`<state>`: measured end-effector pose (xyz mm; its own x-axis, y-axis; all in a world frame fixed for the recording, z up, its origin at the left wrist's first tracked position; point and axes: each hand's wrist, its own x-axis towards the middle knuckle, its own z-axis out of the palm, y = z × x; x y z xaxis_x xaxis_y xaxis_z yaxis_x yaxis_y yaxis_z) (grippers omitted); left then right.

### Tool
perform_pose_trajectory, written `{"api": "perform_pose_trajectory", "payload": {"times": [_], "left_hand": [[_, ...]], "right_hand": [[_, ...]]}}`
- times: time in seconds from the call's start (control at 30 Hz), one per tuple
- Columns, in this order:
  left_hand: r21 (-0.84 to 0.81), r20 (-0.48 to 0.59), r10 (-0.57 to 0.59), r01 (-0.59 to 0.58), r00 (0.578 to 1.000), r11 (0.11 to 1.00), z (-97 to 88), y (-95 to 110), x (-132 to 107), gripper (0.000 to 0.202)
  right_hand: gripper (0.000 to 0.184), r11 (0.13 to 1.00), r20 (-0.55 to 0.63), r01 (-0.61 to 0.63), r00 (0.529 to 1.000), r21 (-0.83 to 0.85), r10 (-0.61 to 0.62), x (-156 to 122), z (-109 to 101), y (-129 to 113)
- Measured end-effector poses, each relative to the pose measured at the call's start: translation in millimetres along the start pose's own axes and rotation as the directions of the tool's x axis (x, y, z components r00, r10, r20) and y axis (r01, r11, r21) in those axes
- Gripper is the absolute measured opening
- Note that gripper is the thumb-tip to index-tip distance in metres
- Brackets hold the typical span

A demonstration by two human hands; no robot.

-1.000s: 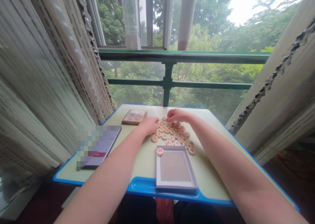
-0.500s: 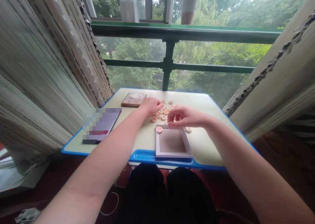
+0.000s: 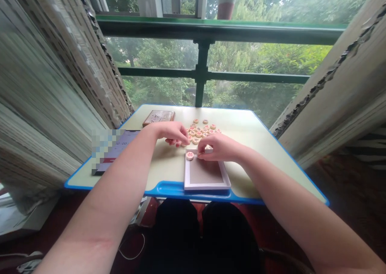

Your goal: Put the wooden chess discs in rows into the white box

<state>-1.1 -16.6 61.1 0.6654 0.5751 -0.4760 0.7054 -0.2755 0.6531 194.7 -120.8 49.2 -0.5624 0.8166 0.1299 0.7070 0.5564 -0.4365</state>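
Note:
A heap of round wooden game discs (image 3: pixel 201 129) with red marks lies in the middle of the pale table (image 3: pixel 256 133). Just in front of it stands a shallow white box tray (image 3: pixel 206 174), with one disc (image 3: pixel 189 156) in its far left corner. My right hand (image 3: pixel 217 147) hovers over the tray's far edge, fingers pinched on a disc beside that one. My left hand (image 3: pixel 174 132) rests curled at the heap's left edge, fingertips on the discs; what it grips I cannot make out.
A wooden box lid (image 3: pixel 159 117) lies at the table's far left. A dark book (image 3: pixel 116 150) sits on the left side. Woven blinds (image 3: pixel 60 85) flank both sides, and a green railing (image 3: pixel 211 29) runs behind the table. My dark-clothed knees are under the blue front edge.
My right hand came back from the far side of the heap to the tray's far edge with a disc. My left hand stayed at the heap's left. The view tilted downward.

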Motion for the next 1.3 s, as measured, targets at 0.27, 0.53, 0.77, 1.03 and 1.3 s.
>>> {"api": "perform_pose_trajectory", "payload": {"times": [0.27,0.53,0.77,1.03,1.3], "left_hand": [[0.090,0.136,0.048,-0.061,0.990,0.994,8.0,11.2,-0.3,0.026],[0.117,0.197,0.025,-0.049,0.980,0.992,7.9,11.3,2.9,0.028],[0.068,0.153,0.022,-0.033,0.988,0.997,5.6,5.1,7.6,0.027],[0.017,0.188,0.025,-0.029,0.982,0.999,7.5,-1.3,12.8,0.028],[-0.005,0.205,0.056,-0.056,0.977,0.998,10.2,4.6,10.8,0.024]], "right_hand": [[0.011,0.994,0.017,-0.029,0.999,-0.105,0.031,-1.7,1.8,-10.1],[0.015,0.995,0.152,0.010,0.988,-0.095,0.005,-3.5,-7.1,-12.9],[0.027,0.990,0.188,-0.053,0.979,-0.132,0.078,-5.0,-7.5,-16.6],[0.029,0.958,0.190,-0.051,0.976,-0.282,0.108,-9.7,-5.2,-23.2],[0.036,0.922,0.159,-0.110,0.971,-0.372,0.180,-10.6,-7.9,-21.4]]}}
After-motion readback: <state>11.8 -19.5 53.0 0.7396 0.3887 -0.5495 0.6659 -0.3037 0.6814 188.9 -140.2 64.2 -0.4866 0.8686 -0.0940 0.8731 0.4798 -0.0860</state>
